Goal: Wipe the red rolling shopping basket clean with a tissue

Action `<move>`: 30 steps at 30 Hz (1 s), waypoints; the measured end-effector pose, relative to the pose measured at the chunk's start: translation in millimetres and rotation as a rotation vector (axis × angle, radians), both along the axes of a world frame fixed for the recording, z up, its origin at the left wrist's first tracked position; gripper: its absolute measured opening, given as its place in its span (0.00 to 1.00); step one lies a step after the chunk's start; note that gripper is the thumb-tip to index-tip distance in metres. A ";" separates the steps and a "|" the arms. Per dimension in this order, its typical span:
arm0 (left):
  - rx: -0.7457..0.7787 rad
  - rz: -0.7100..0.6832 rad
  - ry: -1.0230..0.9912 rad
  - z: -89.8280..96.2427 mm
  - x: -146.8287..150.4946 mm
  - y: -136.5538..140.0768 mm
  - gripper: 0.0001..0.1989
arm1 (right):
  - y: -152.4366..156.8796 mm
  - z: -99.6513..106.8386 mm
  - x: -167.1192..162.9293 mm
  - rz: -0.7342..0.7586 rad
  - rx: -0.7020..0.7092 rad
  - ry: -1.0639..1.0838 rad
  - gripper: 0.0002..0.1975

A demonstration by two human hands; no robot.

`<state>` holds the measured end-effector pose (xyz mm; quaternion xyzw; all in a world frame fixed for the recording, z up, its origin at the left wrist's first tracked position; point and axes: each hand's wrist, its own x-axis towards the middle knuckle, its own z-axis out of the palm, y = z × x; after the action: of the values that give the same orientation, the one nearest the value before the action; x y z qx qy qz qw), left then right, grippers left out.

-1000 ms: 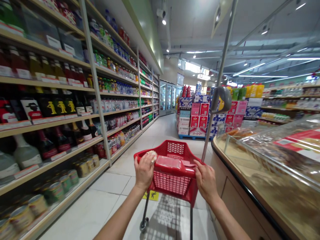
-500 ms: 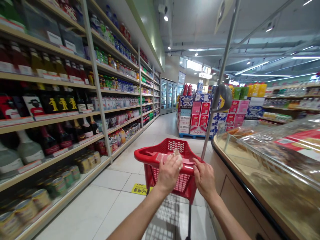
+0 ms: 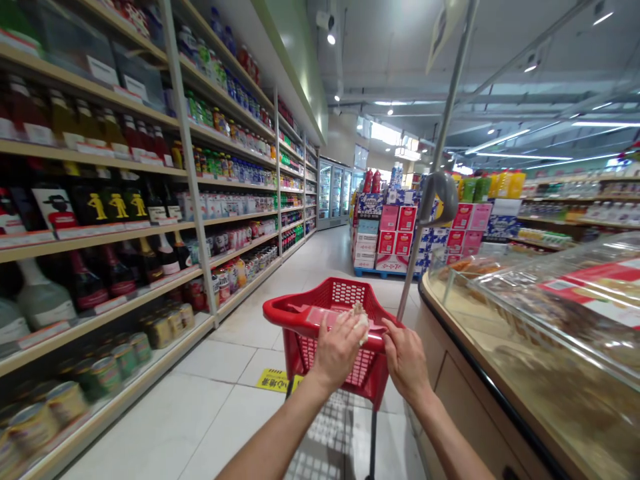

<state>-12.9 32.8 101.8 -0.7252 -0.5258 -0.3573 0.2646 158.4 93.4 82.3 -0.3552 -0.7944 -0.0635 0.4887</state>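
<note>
A red plastic shopping cart (image 3: 300,353) stands in front of me, its thick handle bar (image 3: 283,311) towards me. My left hand (image 3: 334,348) presses a crumpled whitish cloth (image 3: 361,325) onto the middle of the bar, over a pale label strip. Its fingers are closed over the cloth, most of which is hidden underneath. At the right end of the bar, my right hand (image 3: 407,362) grips the red rim with curled fingers. The mesh basket's floor is mostly out of sight behind the bar and hands.
Tall shelves (image 3: 240,187) of bottles and cans line the left. A glass-topped display counter (image 3: 440,333) stands close on the right, near a metal pole (image 3: 415,247). Stacked boxes (image 3: 387,233) stand ahead. A yellow sticker (image 3: 273,380) marks the tiled floor.
The left hand and cloth have slid slightly right along the bar. The cart and surroundings sit a little further left in view. The right hand keeps its grip.
</note>
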 end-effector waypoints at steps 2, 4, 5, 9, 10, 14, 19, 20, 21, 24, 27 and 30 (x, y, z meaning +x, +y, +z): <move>0.017 0.078 -0.063 2.9 -14.4 -2.1 0.16 | 0.0 0.1 2.8 0.022 -0.002 0.013 0.16; 0.047 0.218 -0.177 4.6 -26.5 -3.8 0.15 | -0.3 -0.1 2.6 0.018 -0.003 0.040 0.16; 0.054 0.256 -0.206 4.5 -27.0 -4.1 0.14 | -0.4 -0.4 1.6 0.006 -0.005 0.056 0.16; 0.036 0.085 -0.048 -0.1 -0.1 -2.0 0.15 | 0.1 -2.2 0.1 0.001 -0.001 0.084 0.16; 0.048 0.046 -0.012 -1.2 4.5 -1.8 0.15 | 0.4 -2.4 1.1 0.019 0.000 0.078 0.16; 0.117 0.153 -0.071 -2.3 -12.8 -5.2 0.15 | 0.5 -2.6 4.3 0.076 -0.002 0.070 0.16; 0.134 0.202 -0.080 -5.3 -17.7 -5.8 0.15 | -0.6 -4.0 -1.5 0.022 0.040 0.117 0.14; 0.131 0.148 -0.034 -6.5 -13.7 -5.5 0.15 | -0.7 -4.2 -1.6 0.025 0.044 0.112 0.14; 0.131 0.101 0.007 -7.4 -11.7 -5.5 0.16 | -0.6 -4.2 -0.9 0.035 0.046 0.102 0.14; 0.132 0.095 0.033 -9.0 -27.3 -9.2 0.17 | -0.1 -4.0 2.9 0.075 0.036 0.068 0.14; 0.173 0.280 -0.092 -9.3 -54.2 -14.5 0.17 | 0.1 -4.9 3.3 0.067 0.027 0.076 0.14; 0.170 0.262 -0.092 -9.3 -51.0 -15.3 0.17 | -0.1 -6.3 0.4 0.024 0.043 0.108 0.13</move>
<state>-63.9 17.4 92.5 -0.6083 -0.5952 -0.3957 0.3452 158.8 93.3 76.0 -0.3381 -0.7694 -0.0554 0.5391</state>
